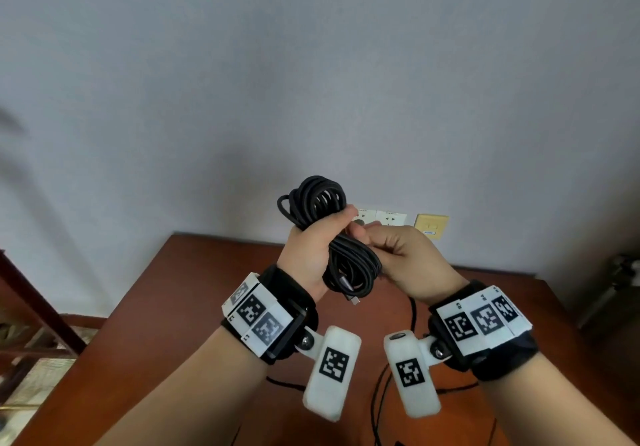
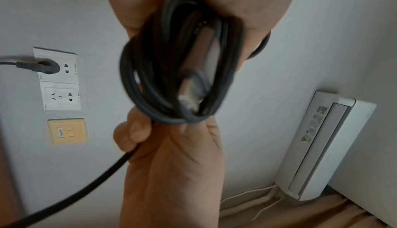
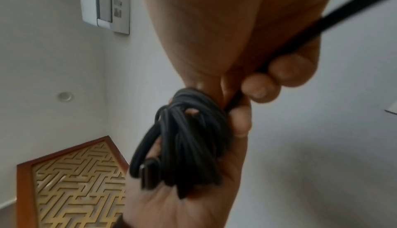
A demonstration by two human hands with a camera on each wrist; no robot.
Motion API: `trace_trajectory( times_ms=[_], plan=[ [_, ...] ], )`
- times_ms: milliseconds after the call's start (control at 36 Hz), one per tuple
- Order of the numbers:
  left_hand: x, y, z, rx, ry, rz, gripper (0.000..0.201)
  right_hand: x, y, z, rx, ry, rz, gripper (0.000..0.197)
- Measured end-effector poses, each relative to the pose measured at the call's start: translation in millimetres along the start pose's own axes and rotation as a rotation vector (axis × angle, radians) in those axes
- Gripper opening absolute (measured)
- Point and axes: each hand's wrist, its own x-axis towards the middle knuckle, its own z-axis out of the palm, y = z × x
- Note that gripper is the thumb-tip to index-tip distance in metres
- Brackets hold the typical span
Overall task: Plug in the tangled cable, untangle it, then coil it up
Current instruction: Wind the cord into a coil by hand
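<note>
Desk (image 1: 214, 272) below, wall sockets (image 1: 381, 218) behind. Cable (image 1: 322, 199) bundled in loops above desk. Left hand (image 1: 311, 248) wrapped round bundle, keeping loops together. Right hand (image 1: 401, 251) pinches one strand, likely feeding next loop. Connector (image 1: 351, 298) dangles loose.
</note>
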Motion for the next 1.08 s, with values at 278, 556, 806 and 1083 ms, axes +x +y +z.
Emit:
trace_trajectory(
  times_ms=[278, 556, 806, 1083],
  plan=[
    [8, 1, -9, -0.034, 0.143, 0.045, 0.019, -14, 17, -13, 0.055, 0.053, 0.182, 0.022],
    [17, 34, -15, -0.072, 0.272, 0.176, 0.023, -37, 38, -30, -0.133, 0.152, 0.177, 0.016],
    [20, 43, -24, 0.247, 0.404, 0.331, 0.015, -40, 31, -41, -0.614, 0.177, 0.000, 0.007],
    [16, 28, -24, 0.820, 0.258, 0.295, 0.014, -30, 2, -37, -0.602, -0.122, -0.244, 0.022]
  ],
)
